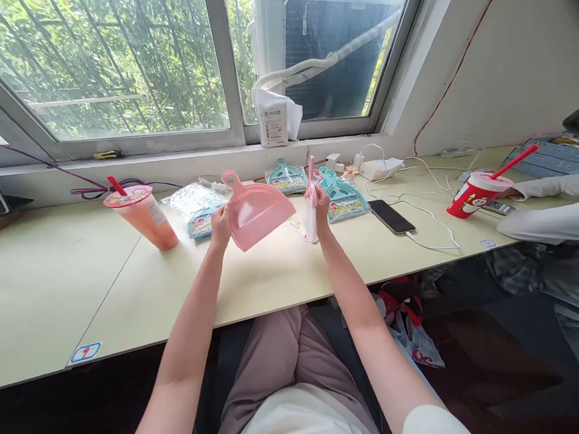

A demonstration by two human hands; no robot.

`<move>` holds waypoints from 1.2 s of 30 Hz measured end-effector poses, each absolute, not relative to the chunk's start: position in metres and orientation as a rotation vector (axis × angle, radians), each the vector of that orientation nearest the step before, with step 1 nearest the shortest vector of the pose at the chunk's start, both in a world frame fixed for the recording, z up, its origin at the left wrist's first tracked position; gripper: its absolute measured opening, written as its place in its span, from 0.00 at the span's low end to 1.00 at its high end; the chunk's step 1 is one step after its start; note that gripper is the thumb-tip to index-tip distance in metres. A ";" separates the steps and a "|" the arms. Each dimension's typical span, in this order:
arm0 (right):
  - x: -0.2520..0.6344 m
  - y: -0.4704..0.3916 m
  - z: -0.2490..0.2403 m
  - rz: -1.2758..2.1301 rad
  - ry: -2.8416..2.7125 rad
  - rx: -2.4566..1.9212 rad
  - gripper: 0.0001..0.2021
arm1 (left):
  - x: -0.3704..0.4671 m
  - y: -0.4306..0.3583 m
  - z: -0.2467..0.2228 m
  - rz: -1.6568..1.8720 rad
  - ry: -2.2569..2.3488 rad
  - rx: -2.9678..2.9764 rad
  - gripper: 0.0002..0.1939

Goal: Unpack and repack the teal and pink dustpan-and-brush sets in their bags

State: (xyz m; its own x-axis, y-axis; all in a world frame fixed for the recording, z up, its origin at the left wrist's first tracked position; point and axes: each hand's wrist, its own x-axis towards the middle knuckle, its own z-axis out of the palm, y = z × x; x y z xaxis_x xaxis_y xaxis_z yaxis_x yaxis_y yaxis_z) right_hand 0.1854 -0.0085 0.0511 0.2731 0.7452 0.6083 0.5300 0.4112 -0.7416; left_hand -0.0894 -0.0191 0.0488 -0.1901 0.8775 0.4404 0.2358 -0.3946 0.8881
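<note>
A pink dustpan (261,215) is raised above the table, its pan facing me and its looped handle at the upper left. My left hand (220,227) grips its left edge. Turned edge-on in my right hand (321,206) is a small pink brush (311,213) with pale bristles pointing down. A gap separates the brush from the dustpan. Just behind my right hand lie packed teal dustpan-and-brush sets (346,199), with another teal set (287,177) farther back. Left of the dustpan is a clear-wrapped teal pack (199,210).
A tilted-looking drink cup (144,216) stands on the left. On the right are a phone (392,216) with a white cable (437,227), a red cup (476,194) and another person's sleeve (550,220). A tissue pack (273,124) stands on the windowsill.
</note>
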 end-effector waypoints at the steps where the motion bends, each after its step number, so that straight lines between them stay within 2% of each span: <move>1: 0.194 -0.008 0.052 0.139 -1.378 -1.332 0.26 | -0.090 -0.020 0.050 1.489 1.286 1.621 0.22; 5: 0.207 -0.009 0.043 -0.134 -1.691 -1.795 0.20 | -0.087 -0.024 0.047 0.914 1.393 1.943 0.24; 9: 0.193 -0.009 0.028 -0.247 -2.014 -2.093 0.14 | -0.090 -0.024 0.034 0.668 1.611 2.211 0.23; 16: 0.188 -0.008 0.026 -0.197 -2.051 -2.130 0.14 | -0.092 -0.024 0.029 0.780 1.676 2.328 0.13; 22: 0.194 -0.010 0.025 -0.249 -2.004 -2.075 0.18 | -0.088 -0.027 0.030 0.733 1.722 2.365 0.13; 26: 0.196 -0.007 0.021 -0.173 -2.027 -2.119 0.14 | -0.085 -0.026 0.027 0.678 1.688 2.365 0.18; 29: 0.198 -0.005 0.022 -0.146 -1.975 -2.087 0.11 | -0.086 -0.024 0.026 0.718 1.676 2.285 0.18; 34: 0.204 -0.006 0.032 -0.029 -1.851 -1.598 0.11 | -0.103 -0.016 0.031 1.088 1.700 1.896 0.06; 36: 0.206 -0.008 0.038 0.002 -1.758 -1.366 0.12 | -0.114 -0.011 0.034 1.270 1.701 1.720 0.06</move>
